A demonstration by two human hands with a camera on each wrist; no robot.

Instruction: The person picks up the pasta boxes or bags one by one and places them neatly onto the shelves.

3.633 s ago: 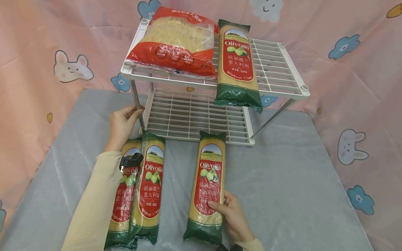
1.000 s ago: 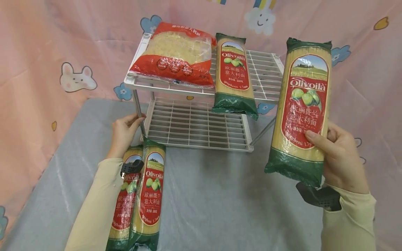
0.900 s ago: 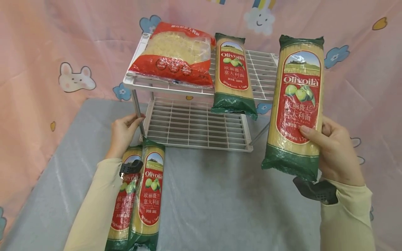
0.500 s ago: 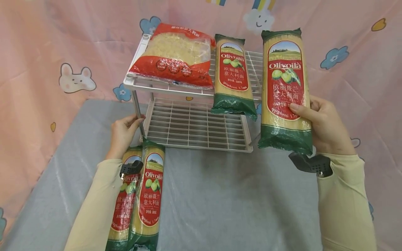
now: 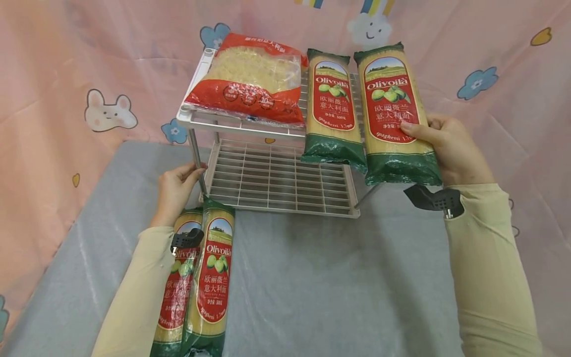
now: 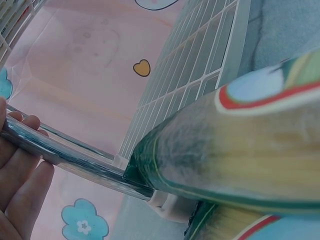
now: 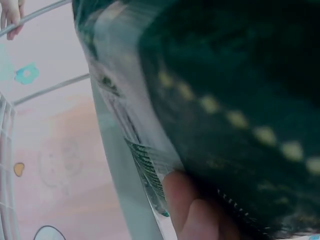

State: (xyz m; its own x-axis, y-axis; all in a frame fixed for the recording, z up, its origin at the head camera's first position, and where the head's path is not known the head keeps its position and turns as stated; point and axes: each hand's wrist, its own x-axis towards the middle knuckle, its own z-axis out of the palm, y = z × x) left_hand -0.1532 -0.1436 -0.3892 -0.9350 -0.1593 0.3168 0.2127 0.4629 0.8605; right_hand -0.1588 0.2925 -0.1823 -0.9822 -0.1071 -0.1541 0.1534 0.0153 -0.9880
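My right hand (image 5: pixel 461 148) holds a spaghetti packet (image 5: pixel 392 104) by its right edge, thumb on the front label. That packet lies over the right part of the upper shelf, beside another spaghetti packet (image 5: pixel 332 104) resting there. In the right wrist view the held packet's green end (image 7: pixel 235 75) fills most of the frame, with fingertips (image 7: pixel 180 195) under it. My left hand (image 5: pixel 174 191) pinches the rack's front left metal post (image 5: pixel 196 153); the left wrist view shows the fingers around the post (image 6: pixel 65 155).
A red bag of pasta (image 5: pixel 254 79) lies on the upper shelf's left side. Below is the lower shelf (image 5: pixel 281 178) of the white rack. Two more spaghetti packets, a front one (image 5: pixel 214 277) and one partly behind it (image 5: pixel 176 297), lie on the grey cloth (image 5: pixel 312 287) near my left forearm.
My right hand has lifted the spaghetti packet from the cloth, carried it up on the right, then left and over the upper shelf beside the other packet. My left hand stays on the post.
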